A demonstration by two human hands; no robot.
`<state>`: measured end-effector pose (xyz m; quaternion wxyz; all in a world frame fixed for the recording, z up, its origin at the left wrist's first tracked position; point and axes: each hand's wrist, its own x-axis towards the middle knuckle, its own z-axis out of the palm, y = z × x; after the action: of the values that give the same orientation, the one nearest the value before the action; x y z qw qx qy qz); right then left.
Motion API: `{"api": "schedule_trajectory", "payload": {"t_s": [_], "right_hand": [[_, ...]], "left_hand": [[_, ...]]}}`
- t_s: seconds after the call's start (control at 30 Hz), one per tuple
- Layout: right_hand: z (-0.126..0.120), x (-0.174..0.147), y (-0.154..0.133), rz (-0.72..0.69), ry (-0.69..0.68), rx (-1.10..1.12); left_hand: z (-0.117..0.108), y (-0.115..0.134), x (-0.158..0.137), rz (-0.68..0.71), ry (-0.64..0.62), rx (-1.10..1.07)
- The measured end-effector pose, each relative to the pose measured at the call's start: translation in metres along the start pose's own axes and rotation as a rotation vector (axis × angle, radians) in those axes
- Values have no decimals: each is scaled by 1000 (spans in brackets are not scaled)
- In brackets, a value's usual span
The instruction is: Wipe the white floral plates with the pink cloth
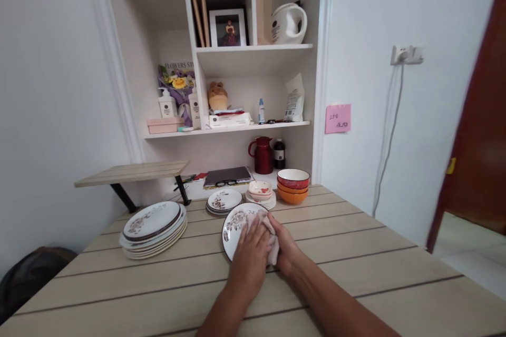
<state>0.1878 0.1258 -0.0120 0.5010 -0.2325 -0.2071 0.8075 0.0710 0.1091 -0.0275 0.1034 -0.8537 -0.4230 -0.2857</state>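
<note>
A white plate [233,229] with a brown floral pattern and dark rim is held tilted up above the table. My left hand [252,247] presses a pale pink cloth [273,245] against the plate's face, its fingers laid together over the fabric. At the plate's right edge, my right hand [286,247] is closed around the rim, thumb toward the front; its other fingers are mostly hidden behind. Part of the cloth bunches between the two hands and covers the plate's right side.
Left stands a tall stack of plates [154,226]; behind are smaller plates [224,200], small dishes [260,189] on saucers, and stacked bowls [292,187]. A red jug [263,155] and a laptop [228,176] sit under the shelves. A small raised shelf [134,172] overhangs the left.
</note>
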Motion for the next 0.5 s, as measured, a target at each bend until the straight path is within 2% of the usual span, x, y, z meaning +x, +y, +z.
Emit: {"api": "schedule_trajectory", "payload": {"t_s": [0.1, 0.23, 0.3, 0.4, 0.5], "right_hand": [[4, -1, 4, 4, -38, -7], [10, -1, 12, -4, -21, -32], [11, 0, 13, -2, 11, -26], [8, 0, 8, -29, 1, 68], [3, 0, -1, -27, -26, 145]], "left_hand": [[-6, -7, -5, 49, 19, 45], [-16, -24, -6, -199, 147, 196], [-17, -27, -7, -276, 175, 235], [-15, -17, -8, -232, 157, 226], [-12, 1, -8, -59, 103, 156]]}}
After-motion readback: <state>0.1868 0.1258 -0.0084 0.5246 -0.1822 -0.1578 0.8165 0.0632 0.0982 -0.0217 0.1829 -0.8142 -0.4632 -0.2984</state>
